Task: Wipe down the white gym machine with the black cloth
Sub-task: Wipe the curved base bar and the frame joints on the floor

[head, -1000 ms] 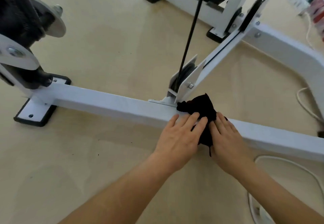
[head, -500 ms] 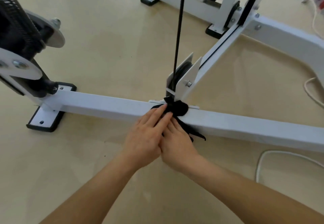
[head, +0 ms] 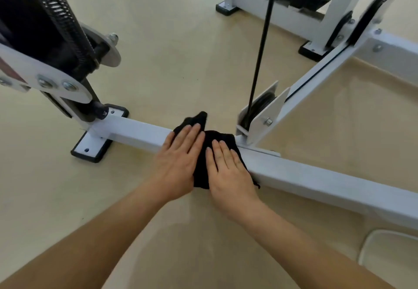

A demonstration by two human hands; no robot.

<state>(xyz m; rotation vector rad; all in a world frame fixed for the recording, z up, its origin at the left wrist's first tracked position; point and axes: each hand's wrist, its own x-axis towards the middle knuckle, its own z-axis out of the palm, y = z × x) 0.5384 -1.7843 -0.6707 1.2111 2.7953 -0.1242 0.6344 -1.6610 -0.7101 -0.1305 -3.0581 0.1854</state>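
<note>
Both your hands lie flat with straight fingers, pressing the black cloth (head: 201, 171) onto the floor beam (head: 316, 180) of the white gym machine (head: 321, 80). Your left hand (head: 181, 162) covers the cloth's 9 o'clock side and your right hand (head: 228, 168) its 3 o'clock side. The cloth drapes over the beam's top and near face, with one corner poking out at 12 o'clock. The pulley bracket (head: 264, 116) stands at 2 o'clock, just beside the cloth. The foot plate (head: 90, 145) lies at 9 o'clock, well apart.
</note>
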